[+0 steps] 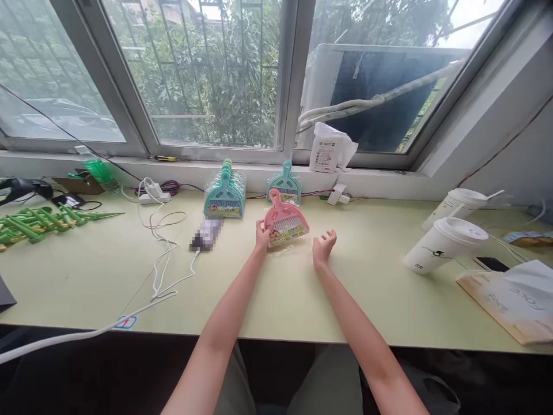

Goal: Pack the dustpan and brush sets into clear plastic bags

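A pink dustpan and brush set (286, 223) in clear wrapping is upright and slightly tilted over the middle of the table. My left hand (262, 235) grips its lower left edge. To the right of the pink set, my right hand (324, 248) is raised with its fingers curled apart and nothing between them. Behind the pink set, a teal dustpan set (285, 183) leans against the sill. A row of several wrapped teal sets (224, 199) stands further left, one behind another.
White cables and a phone (206, 233) lie on the pale table (285, 305), left of centre. Green plastic pieces (38, 223) are at far left. Two white cups (447, 245) and a tissue pack (514, 300) are at right. A power strip (153, 195) sits by the sill.
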Available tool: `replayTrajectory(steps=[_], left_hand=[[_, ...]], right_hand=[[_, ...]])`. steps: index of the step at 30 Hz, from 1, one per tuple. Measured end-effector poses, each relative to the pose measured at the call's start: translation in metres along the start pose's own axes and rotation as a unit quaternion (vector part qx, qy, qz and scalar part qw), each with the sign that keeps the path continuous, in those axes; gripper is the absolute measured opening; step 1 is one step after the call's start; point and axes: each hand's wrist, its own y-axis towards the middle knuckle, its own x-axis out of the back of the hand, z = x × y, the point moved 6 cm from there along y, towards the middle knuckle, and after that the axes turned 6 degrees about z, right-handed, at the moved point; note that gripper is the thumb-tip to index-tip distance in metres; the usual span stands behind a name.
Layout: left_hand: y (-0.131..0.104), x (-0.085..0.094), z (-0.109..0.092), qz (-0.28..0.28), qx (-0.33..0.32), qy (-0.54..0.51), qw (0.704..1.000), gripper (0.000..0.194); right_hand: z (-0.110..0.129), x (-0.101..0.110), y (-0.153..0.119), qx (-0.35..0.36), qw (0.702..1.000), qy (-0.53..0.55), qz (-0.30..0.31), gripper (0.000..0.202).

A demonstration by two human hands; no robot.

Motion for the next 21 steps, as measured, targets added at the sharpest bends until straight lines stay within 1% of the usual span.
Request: replayTrajectory(steps=[1, 2, 3, 4, 5, 6, 8, 11, 13, 15, 17, 19, 21], left_hand=[[-0.002, 0.002, 0.004, -0.013, 0.0, -0.002, 1.0, 0.054], [-0.004, 0.003, 0.006, -0.018, 0.0, -0.001, 1.0, 0.054], [-0.007, 0.002, 0.006, -0.017, 0.001, 0.0, 1.0, 0.054], [-0.01, 0.001, 0.005, -0.014, 0.0, 0.002, 1.0, 0.054], [-0.013, 0.001, 0.002, -0.013, -0.002, 0.005, 1.0, 0.054], [-0.015, 0.0, 0.0, -0.015, -0.005, 0.009, 1.0, 0.054], [-0.018, 0.001, -0.007, -0.031, -0.016, 0.02, 0.999, 0.053], [-0.019, 0.004, -0.012, -0.063, -0.03, 0.007, 0.998, 0.052], [-0.018, 0.004, -0.013, -0.066, -0.036, -0.018, 0.997, 0.054], [-0.018, 0.0, -0.014, -0.041, -0.041, -0.024, 0.998, 0.056], [-0.018, -0.007, -0.017, 0.003, -0.039, -0.004, 0.999, 0.059], [-0.02, -0.014, -0.018, 0.045, -0.015, 0.032, 0.998, 0.064], [-0.021, -0.019, -0.017, 0.077, 0.022, 0.06, 0.995, 0.065]], right_hand=[[0.01, 0.002, -0.003, 0.061, 0.997, -0.039, -0.021, 0.042], [0.021, -0.002, -0.007, 0.122, 0.99, -0.065, -0.005, 0.036], [0.03, -0.011, -0.012, 0.172, 0.981, -0.08, 0.041, 0.031], [0.036, -0.024, -0.019, 0.199, 0.971, -0.081, 0.108, 0.026], [0.038, -0.036, -0.025, 0.193, 0.964, -0.075, 0.166, 0.024], [0.037, -0.044, -0.029, 0.159, 0.965, -0.067, 0.2, 0.024], [0.029, -0.054, -0.034, 0.075, 0.971, -0.045, 0.221, 0.027], [0.012, -0.055, -0.032, -0.037, 0.973, 0.025, 0.227, 0.035], [0.002, -0.055, -0.028, -0.096, 0.96, 0.101, 0.243, 0.031], [-0.005, -0.055, -0.023, -0.128, 0.946, 0.172, 0.242, 0.026], [-0.009, -0.052, -0.017, -0.133, 0.943, 0.223, 0.21, 0.027], [-0.014, -0.048, -0.014, -0.138, 0.94, 0.262, 0.17, 0.029], [-0.018, -0.044, -0.011, -0.151, 0.934, 0.29, 0.143, 0.036]])
